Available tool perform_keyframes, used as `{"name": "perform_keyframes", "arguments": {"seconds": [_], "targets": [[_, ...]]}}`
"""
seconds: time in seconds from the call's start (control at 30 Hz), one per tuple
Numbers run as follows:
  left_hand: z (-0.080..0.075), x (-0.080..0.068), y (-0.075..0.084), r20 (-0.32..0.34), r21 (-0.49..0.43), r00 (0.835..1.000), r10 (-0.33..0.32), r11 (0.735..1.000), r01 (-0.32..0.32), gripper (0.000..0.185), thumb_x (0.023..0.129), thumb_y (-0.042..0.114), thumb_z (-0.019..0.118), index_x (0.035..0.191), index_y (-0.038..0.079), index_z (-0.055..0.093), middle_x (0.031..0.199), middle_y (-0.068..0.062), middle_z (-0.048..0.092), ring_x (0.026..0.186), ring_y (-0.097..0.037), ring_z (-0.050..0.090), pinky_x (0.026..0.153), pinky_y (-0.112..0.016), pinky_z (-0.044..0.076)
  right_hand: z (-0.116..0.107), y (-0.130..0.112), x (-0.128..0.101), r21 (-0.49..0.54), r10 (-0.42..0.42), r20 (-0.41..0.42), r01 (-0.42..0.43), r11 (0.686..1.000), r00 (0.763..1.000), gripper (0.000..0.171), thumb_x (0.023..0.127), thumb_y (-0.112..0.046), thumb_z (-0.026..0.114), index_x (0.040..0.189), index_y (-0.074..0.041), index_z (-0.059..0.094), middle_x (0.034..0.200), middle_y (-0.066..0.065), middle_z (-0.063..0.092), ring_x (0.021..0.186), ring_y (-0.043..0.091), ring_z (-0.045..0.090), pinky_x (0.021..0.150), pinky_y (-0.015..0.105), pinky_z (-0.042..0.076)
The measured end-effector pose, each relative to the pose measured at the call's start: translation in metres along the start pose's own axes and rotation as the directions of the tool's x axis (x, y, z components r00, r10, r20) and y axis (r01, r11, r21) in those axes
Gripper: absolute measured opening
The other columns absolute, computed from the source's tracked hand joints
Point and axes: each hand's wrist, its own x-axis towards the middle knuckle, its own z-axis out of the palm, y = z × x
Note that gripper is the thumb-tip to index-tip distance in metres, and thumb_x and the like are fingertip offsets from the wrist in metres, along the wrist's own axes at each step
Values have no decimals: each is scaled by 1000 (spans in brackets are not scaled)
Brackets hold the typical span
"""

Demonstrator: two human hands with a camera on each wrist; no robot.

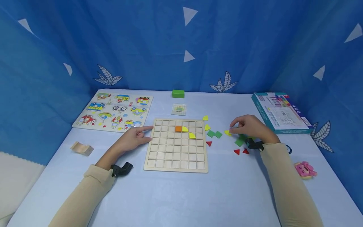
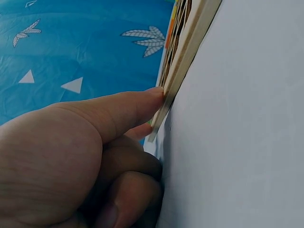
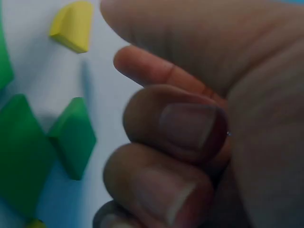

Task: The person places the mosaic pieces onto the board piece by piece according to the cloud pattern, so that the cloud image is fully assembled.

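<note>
Blue leaf-print curtains wall in the pale bench [image 1: 181,195], where I see the grid board [image 1: 176,145] at centre. My left hand [image 1: 133,138], fingers mostly straight, braces the board's left edge. Right of the board, my right hand [image 1: 249,126] pinches a yellow triangle [image 1: 227,132]; that shallow grip could slip, dropping the piece among the green squares [image 1: 214,134].

sleeves [image 1: 85,192]: long, beige | wrists: black camera mounts [image 1: 121,169] | hands bare
</note>
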Motion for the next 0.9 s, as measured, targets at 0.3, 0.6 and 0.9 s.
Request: {"name": "perform_keyframes", "arguments": {"seconds": [0.3, 0.6, 0.9], "targets": [[0, 1, -1, -1, 7, 1000, 4, 1000, -4, 55, 95, 32, 74, 147, 21, 58, 59, 3, 34, 52, -15, 32, 55, -31, 32, 8, 3, 5, -12, 12, 64, -11, 1000, 998, 29, 88, -31, 82, 110, -12, 76, 74, 7, 51, 74, 26, 50, 59, 33, 37], [-1, 1, -1, 3, 6, 1000, -4, 1000, 4, 56, 95, 32, 74, 147, 22, 57, 60, 3, 34, 54, -16, 32, 57, -33, 32, 19, 2, 9, -16, -81, -16, 81, 997, 997, 27, 91, -21, 79, 116, -12, 78, 68, 5, 48, 70, 25, 48, 57, 30, 35], [-1, 1, -1, 3, -2, 1000, -2, 1000, 2, 55, 95, 32, 74, 147, 22, 57, 60, 4, 34, 53, -16, 32, 59, -34, 33, 22, -6, 11, -22, -84, -77, 82, 996, 994, 38, 93, -21, 76, 130, -12, 71, 68, 7, 50, 65, 26, 49, 53, 29, 37]]}}
